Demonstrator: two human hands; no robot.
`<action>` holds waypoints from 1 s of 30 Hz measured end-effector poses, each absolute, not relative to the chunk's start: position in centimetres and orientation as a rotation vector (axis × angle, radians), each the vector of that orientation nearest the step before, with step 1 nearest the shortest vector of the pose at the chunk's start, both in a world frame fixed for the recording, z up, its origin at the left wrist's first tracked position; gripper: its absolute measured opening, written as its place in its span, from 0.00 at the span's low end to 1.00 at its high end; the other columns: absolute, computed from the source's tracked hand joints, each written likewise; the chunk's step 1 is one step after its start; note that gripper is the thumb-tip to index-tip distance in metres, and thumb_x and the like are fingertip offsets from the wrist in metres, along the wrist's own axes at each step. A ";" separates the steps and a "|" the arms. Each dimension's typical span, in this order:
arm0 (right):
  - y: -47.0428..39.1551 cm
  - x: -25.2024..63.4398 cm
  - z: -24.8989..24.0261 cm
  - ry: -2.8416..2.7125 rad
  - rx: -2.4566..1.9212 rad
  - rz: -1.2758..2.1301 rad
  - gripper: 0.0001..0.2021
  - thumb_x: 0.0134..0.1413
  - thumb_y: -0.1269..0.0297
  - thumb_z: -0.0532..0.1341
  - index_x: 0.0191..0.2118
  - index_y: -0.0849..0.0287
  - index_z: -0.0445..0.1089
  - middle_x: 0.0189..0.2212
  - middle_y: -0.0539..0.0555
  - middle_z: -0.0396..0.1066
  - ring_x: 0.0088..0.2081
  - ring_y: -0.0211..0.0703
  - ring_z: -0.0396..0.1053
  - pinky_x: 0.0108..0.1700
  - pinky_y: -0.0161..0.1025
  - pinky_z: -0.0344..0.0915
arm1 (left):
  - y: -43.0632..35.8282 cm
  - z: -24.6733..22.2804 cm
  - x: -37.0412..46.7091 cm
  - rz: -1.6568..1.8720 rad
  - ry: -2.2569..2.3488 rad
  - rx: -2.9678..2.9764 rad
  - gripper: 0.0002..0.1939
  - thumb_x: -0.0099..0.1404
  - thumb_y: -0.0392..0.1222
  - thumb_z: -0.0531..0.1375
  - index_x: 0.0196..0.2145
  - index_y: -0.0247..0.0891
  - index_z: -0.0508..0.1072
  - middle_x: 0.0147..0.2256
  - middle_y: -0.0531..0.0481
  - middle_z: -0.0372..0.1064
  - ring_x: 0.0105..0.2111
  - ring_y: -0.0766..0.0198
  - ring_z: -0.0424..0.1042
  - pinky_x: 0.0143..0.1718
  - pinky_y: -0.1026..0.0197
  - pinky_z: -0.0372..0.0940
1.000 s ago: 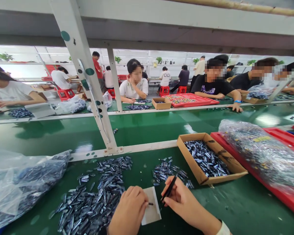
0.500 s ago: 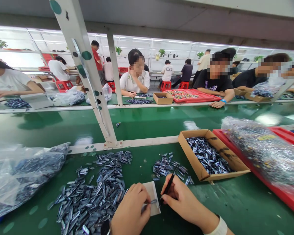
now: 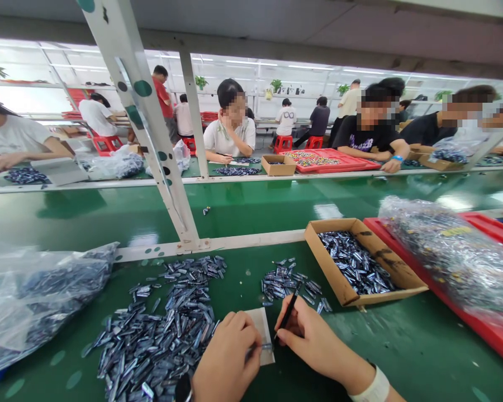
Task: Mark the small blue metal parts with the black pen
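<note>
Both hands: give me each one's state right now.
Left hand: closed, pinching a small glossy piece.
Right hand: closed around a slim black tool.

Glossy small parts (image 3: pixel 151 340), matt cardboard box (image 3: pixel 327 269), crinkled plastic bag (image 3: pixel 440 251), smooth tabletop (image 3: pixel 402 346)

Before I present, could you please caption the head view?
Left hand holds a small piece, right hand a slim black tool.

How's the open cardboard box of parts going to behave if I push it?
The cardboard box would probably slide without tipping, being low and wide. Its thin walls might flex if squeezed. The loose parts inside would likely shift about.
</note>
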State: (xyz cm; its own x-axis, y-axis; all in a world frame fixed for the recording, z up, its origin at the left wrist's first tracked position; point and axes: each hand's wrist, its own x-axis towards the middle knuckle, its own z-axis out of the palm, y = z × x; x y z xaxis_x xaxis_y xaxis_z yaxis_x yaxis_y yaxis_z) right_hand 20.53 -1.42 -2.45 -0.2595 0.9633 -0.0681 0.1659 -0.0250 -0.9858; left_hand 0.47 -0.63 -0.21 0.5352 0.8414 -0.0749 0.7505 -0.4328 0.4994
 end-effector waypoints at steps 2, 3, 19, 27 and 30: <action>-1.4 20.6 -2.6 -1.514 -1.229 1.358 0.10 0.54 0.76 0.59 0.38 0.55 0.60 0.31 0.48 0.69 0.32 0.43 0.71 0.36 0.40 0.69 | -0.6 -0.2 0.5 0.245 1.294 2.292 0.09 0.60 0.26 0.57 0.31 0.39 0.71 0.39 0.50 0.69 0.43 0.57 0.67 0.44 0.55 0.63; -1.4 20.6 -2.6 -1.518 -1.231 1.354 0.10 0.54 0.76 0.59 0.38 0.55 0.60 0.31 0.48 0.69 0.33 0.43 0.71 0.36 0.40 0.69 | -0.6 -0.2 0.4 0.242 1.297 2.287 0.09 0.60 0.26 0.58 0.31 0.39 0.71 0.39 0.49 0.69 0.43 0.56 0.67 0.44 0.55 0.63; -1.4 20.0 -1.9 -1.305 -1.217 1.393 0.11 0.52 0.67 0.63 0.35 0.54 0.58 0.28 0.46 0.69 0.30 0.42 0.73 0.36 0.42 0.71 | -0.8 -0.1 0.6 0.208 1.298 2.311 0.08 0.62 0.27 0.56 0.32 0.38 0.70 0.40 0.49 0.69 0.42 0.56 0.67 0.45 0.54 0.62; -1.6 19.8 -2.4 -1.306 -1.225 1.312 0.11 0.54 0.64 0.63 0.37 0.53 0.59 0.29 0.47 0.69 0.32 0.43 0.73 0.38 0.43 0.72 | -0.8 -0.3 0.6 0.257 1.302 2.298 0.09 0.61 0.26 0.56 0.32 0.38 0.70 0.39 0.49 0.69 0.42 0.57 0.66 0.45 0.54 0.62; -1.6 19.8 -2.5 -1.322 -1.223 1.309 0.11 0.55 0.65 0.64 0.36 0.53 0.59 0.29 0.47 0.69 0.32 0.43 0.73 0.38 0.42 0.73 | -0.8 -0.3 0.6 0.261 1.308 2.298 0.09 0.61 0.27 0.55 0.31 0.38 0.70 0.39 0.49 0.69 0.42 0.57 0.66 0.44 0.54 0.62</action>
